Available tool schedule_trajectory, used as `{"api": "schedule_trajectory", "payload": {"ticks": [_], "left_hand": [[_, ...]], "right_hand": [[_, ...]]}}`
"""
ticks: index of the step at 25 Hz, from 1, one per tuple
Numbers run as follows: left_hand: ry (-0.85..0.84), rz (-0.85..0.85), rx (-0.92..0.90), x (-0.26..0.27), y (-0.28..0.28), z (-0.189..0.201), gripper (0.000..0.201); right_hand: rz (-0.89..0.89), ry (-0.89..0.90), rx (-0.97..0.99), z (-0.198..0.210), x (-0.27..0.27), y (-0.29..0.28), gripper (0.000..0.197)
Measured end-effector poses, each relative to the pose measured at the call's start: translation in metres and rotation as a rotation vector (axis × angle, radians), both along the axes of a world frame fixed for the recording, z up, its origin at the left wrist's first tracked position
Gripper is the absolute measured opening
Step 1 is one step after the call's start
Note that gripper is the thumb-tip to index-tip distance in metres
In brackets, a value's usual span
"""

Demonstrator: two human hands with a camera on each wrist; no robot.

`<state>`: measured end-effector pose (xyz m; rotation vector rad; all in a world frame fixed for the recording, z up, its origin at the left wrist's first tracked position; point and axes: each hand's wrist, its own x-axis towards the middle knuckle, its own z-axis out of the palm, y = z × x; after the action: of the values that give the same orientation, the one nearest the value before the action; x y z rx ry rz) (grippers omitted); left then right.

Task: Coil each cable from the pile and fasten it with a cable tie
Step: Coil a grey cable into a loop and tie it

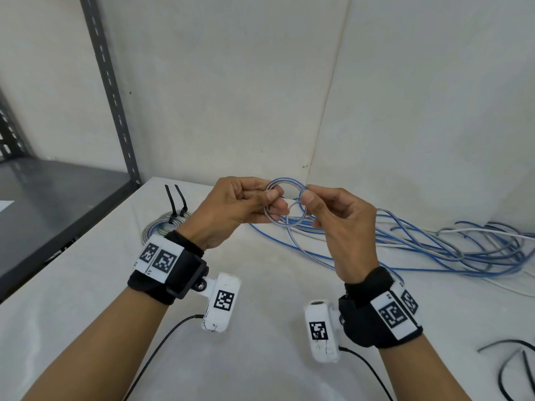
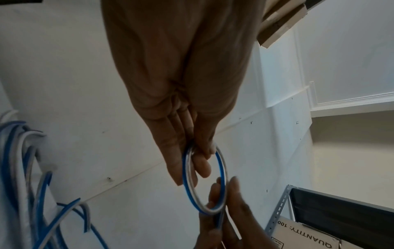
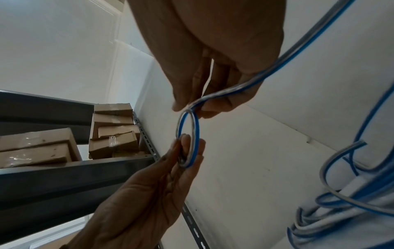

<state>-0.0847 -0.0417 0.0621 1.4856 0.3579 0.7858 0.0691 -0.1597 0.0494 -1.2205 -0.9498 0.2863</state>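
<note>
A: Item, blue-and-grey cable [image 1: 285,205]?
B: Small first loops above the bench [image 1: 86,299]; left hand [image 1: 231,211] pinches them so they cannot spring open. Right hand [image 1: 337,224] pinches the next turn, feeding from the pile [image 1: 463,247].

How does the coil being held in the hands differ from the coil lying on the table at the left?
The held coil is small, only a few loops, and up in the air, pinched by the left hand and right hand; the table coil is wider and lies flat.
The held coil has no tie and trails into the loose pile; the table coil is bound with black cable ties.
Both are blue-and-grey cable.
</note>
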Motion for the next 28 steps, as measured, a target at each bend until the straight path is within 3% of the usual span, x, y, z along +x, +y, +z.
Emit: {"api": "schedule_trajectory", "payload": {"ticks": [8, 14, 16, 18, 23, 28], "left_hand": [[-0.038, -0.005, -0.030, 0.006, -0.008, -0.002, 0.024], [-0.074, -0.001, -0.110, 0.007, -0.008, -0.003, 0.027], [0.016, -0.030, -0.050, 0.005, -0.008, -0.003, 0.038], [0.156, -0.031, 0.076, 0.007, -0.010, -0.005, 0.052], [0.354, -0.063, 0.073, 0.017, -0.023, -0.007, 0.048], [0.230, -0.021, 0.125, 0.020, -0.026, -0.007, 0.042]], "right_hand": [[-0.218, -0.212, 0.055, -0.010, -0.007, 0.002, 0.001], [-0.025, -0.024, 0.043, -0.006, -0.004, 0.002, 0.015], [-0.018, -0.141, -0.003, -0.003, 0.005, -0.001, 0.017], [0.007, -0.373, -0.114, -0.002, 0.011, -0.005, 0.021], [0.030, -0.635, -0.207, -0.005, 0.001, -0.008, 0.018], [-0.001, -0.485, -0.130, 0.002, -0.002, -0.007, 0.009]]}}
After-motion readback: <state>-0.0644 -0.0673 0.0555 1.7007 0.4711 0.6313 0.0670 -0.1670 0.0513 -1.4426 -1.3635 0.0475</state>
